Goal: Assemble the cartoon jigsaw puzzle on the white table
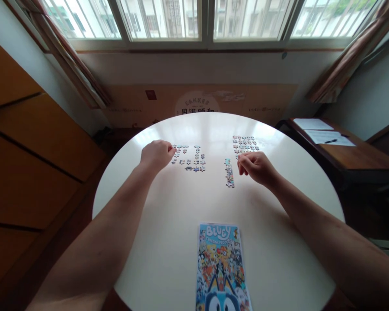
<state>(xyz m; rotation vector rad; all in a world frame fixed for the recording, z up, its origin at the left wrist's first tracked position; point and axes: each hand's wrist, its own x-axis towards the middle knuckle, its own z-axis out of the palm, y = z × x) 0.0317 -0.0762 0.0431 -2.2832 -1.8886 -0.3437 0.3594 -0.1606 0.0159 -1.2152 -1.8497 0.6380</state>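
My left hand is closed at the left edge of a group of loose jigsaw pieces laid out in broken rows. Its fingertips press together beside the outermost pieces; whatever they hold, if anything, is too small to make out. My right hand hovers with curled fingers just right of a narrow joined strip of jigsaw pieces. It partly covers the near end of a second group of pieces, set in tidy rows. Inside its fingers I cannot make out anything.
A colourful picture sheet marked "Bluey" lies at the near side of the round white table. To the right, a wooden side table bears papers and a dark pen. A printed carton panel stands below the windows.
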